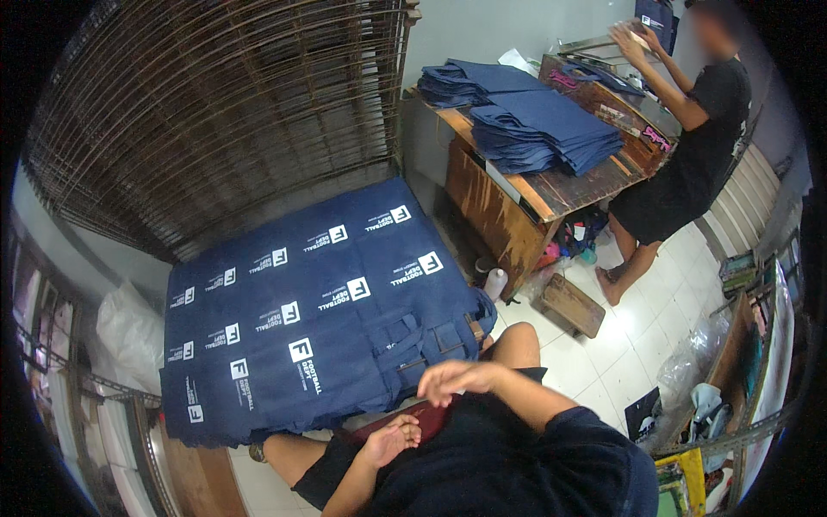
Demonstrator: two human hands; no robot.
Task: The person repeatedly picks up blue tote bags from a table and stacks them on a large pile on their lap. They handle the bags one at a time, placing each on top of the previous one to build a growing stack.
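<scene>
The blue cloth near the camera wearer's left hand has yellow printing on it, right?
Not yellow: the head view shows white printing on the blue cloth near the camera wearer's left hand.

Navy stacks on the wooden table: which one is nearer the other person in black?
The right-hand navy stack, lying toward that co-worker. The left-hand navy stack lies farther away, on the side of the wire rack.
</scene>
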